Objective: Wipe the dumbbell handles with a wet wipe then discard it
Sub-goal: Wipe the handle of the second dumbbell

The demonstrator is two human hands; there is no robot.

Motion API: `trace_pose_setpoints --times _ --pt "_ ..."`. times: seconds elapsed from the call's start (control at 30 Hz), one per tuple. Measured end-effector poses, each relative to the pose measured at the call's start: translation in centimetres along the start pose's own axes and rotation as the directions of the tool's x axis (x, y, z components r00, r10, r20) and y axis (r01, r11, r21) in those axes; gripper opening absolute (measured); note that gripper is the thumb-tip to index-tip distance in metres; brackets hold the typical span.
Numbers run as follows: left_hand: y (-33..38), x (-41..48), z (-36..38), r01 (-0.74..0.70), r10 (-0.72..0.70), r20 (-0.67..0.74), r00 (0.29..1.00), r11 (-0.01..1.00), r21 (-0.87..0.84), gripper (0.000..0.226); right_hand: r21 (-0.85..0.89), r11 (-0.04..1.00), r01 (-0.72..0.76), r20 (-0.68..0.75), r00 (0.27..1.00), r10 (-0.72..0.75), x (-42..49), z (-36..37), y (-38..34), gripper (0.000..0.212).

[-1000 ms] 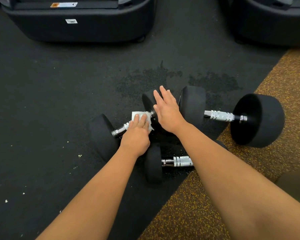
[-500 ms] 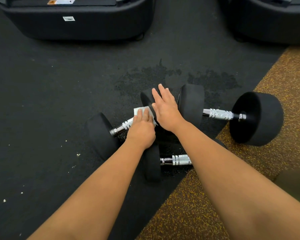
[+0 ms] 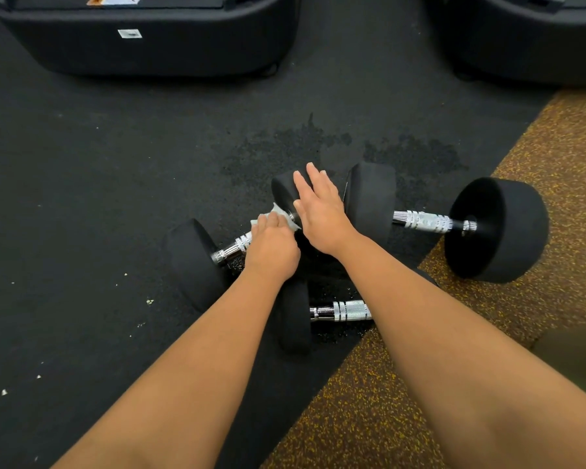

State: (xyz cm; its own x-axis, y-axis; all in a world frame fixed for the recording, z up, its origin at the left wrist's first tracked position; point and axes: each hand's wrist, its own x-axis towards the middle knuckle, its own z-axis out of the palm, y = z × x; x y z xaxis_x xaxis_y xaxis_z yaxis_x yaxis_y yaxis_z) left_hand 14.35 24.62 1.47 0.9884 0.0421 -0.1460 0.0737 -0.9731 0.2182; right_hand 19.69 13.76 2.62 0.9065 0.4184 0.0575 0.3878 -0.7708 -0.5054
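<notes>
Three black dumbbells with chrome handles lie on the gym floor. My left hand (image 3: 272, 247) is wrapped around the handle of the left dumbbell (image 3: 192, 262), pressing a white wet wipe (image 3: 279, 214) against the far end of the bar. Only a short stretch of that chrome handle (image 3: 232, 250) shows. My right hand (image 3: 320, 211) lies flat, fingers spread, on the far weight head of the same dumbbell. A larger dumbbell (image 3: 496, 228) lies to the right, its handle (image 3: 423, 221) bare. A third dumbbell's handle (image 3: 344, 311) shows between my forearms.
Two black machine bases stand at the back, one at the left (image 3: 142, 38) and one at the right (image 3: 528, 35). The floor is black rubber (image 3: 82, 198) with dark wet patches (image 3: 285, 147); a brown speckled strip (image 3: 369, 401) runs along the right.
My left hand has slid the wipe along the handle away from me, toward the far weight head, exposing more chrome near the close head. My right hand has stayed on the far head.
</notes>
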Motion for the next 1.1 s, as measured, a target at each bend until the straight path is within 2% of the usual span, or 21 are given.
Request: trace_pose_setpoints --times 0.13,0.2,0.37,0.43,0.53,0.6,0.7,0.87,0.97,1.1 --pt "0.0 -0.2 0.5 -0.086 0.086 0.016 0.996 0.995 0.042 0.052 0.021 1.0 0.005 -0.004 1.0 -0.005 0.0 -0.1 0.0 0.052" --pt "-0.7 -0.9 1.2 -0.084 0.082 0.02 0.996 0.994 0.071 0.056 0.02 1.0 0.001 -0.006 1.0 -0.001 -0.1 -0.1 -0.1 0.052" --pt "-1.7 -1.9 1.1 0.012 -0.003 -0.14 0.99 0.998 0.062 0.04 0.014 1.0 0.004 -0.017 1.0 -0.004 -0.1 -0.1 -0.1 0.052" --pt "-1.2 -1.1 0.2 0.08 -0.077 -0.111 0.991 0.997 0.017 0.032 0.013 1.0 0.001 -0.011 1.0 0.0 -0.1 -0.1 -0.1 0.052" --pt "-0.2 0.7 -1.9 0.219 -0.219 0.011 0.976 0.974 -0.051 0.027 0.011 1.0 -0.004 -0.007 1.0 0.004 -0.1 0.0 -0.1 0.052" --pt "0.3 1.5 -2.8 0.247 -0.239 0.095 0.966 0.966 -0.073 0.023 0.003 1.0 -0.003 -0.008 1.0 0.003 -0.1 0.0 -0.1 0.052" --pt "0.8 1.6 -3.1 0.135 -0.128 0.107 0.986 0.988 -0.069 0.021 0.005 1.0 -0.001 -0.009 1.0 0.001 0.0 0.0 -0.1 0.052" --pt "-1.1 -0.4 -0.9 -0.032 0.026 -0.056 0.998 0.993 -0.109 0.026 0.004 1.0 0.001 -0.006 1.0 -0.001 -0.1 0.0 0.0 0.052" --pt "-2.0 -0.8 -0.1 -0.034 0.021 -0.141 0.99 0.995 -0.091 0.026 0.02 1.0 0.0 -0.008 1.0 0.0 -0.1 0.0 0.0 0.052" --pt "-1.5 0.3 -0.5 0.044 -0.048 -0.075 0.996 0.997 -0.06 0.031 0.024 1.0 -0.006 -0.006 1.0 0.006 -0.1 0.1 0.0 0.052"
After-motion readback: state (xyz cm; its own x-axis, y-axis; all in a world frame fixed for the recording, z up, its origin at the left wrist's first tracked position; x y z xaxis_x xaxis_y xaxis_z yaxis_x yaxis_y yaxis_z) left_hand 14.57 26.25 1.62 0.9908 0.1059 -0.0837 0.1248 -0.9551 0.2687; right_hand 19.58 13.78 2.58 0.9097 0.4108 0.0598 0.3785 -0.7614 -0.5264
